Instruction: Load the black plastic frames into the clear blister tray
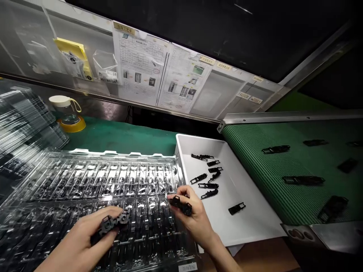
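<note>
My left hand is closed around black plastic parts, held end-up above the tray; how many I cannot tell. At the tray's right side, my right hand grips another black plastic part between thumb and fingers. Below both hands lies a clear plastic tray with rows of long pockets, many with dark parts in them. To its right, a white bin holds several loose black plastic parts, lying in a scattered group with one apart from the others.
A green conveyor belt on the right carries more black parts. Stacked clear trays stand at the left, near a lidded cup on the green table. Printed sheets hang on the panel behind.
</note>
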### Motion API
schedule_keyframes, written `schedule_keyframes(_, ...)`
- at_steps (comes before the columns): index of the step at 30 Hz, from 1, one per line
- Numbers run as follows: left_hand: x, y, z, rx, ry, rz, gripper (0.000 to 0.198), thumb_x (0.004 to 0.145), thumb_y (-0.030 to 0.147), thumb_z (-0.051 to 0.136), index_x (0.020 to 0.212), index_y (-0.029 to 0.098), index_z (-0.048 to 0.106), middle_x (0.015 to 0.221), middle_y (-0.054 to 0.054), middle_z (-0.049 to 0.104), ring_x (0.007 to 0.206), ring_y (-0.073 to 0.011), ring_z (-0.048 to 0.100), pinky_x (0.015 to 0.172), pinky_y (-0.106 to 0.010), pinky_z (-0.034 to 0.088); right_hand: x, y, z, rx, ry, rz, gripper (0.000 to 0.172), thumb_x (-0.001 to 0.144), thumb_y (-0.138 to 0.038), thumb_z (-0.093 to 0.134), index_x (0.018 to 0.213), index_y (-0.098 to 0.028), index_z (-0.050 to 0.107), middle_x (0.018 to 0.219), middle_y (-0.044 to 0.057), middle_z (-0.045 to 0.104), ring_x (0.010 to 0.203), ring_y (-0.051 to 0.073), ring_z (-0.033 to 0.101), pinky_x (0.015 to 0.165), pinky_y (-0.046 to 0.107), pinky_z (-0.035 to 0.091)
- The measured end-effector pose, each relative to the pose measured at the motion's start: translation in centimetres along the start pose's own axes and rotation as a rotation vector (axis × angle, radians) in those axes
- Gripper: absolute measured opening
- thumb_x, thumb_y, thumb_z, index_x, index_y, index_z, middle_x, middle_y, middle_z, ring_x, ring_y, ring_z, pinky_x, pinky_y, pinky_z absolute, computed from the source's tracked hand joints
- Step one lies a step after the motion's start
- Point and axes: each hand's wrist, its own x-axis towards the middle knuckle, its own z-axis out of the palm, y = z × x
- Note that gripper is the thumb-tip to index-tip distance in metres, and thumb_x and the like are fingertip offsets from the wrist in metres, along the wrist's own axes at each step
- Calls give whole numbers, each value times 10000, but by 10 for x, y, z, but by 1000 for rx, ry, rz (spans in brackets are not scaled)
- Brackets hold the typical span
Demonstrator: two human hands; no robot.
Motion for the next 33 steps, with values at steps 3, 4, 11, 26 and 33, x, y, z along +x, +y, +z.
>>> schedule_keyframes(3, 24, 12, 2, 229, -47, 346, 279, 711, 228, 424, 959, 309, 522, 1133, 16, 475, 1064, -244, 375, 888, -366, 331, 21, 27, -9, -110, 72, -175, 249, 714, -159, 498, 937, -249, 564, 938, 51, 397, 878, 174, 401, 761, 334, 370)
schedule_keyframes(4, 35, 17, 5, 314, -46, 470, 364, 679, 103, 386, 960, 293, 517, 1166, 12, 441, 1101, -241, 325, 895, -388, 320, 28, 36, -9, -162, 81, -229, 269, 711, -145, 497, 948, -253, 560, 987, 56, 383, 921, 183, 382, 781, 348, 363)
schedule_keyframes(11, 115, 21, 45, 580, -77, 747, 612, 507, -132, 277, 909, 234, 556, 1216, -29, 395, 1182, -233, 156, 943, -514, 173, 66, 87, 5, -373, -130, -390, 364, 628, -49, 520, 921, -254, 584, 1098, 52, 406, 1026, 192, 319, 833, 342, 338)
schedule_keyframes(26, 124, 4, 57, 710, -190, 599, 386, 805, 382, 232, 1149, 268, 364, 1304, -61, 224, 1191, -228, 126, 936, -531, 125, 59, 102, 13, -476, -157, -258, 218, 741, -306, 448, 835, -165, 586, 1090, 85, 451, 1021, 192, 379, 856, 320, 327)
schedule_keyframes(33, 132, 3, 59, 733, -206, 566, 384, 783, 293, 300, 1166, 302, 333, 1282, -57, 271, 1181, -247, 154, 916, -535, 179, 48, 91, 7, -443, 7, -227, 172, 753, -200, 410, 827, -160, 559, 947, 87, 503, 918, 174, 432, 770, 324, 383)
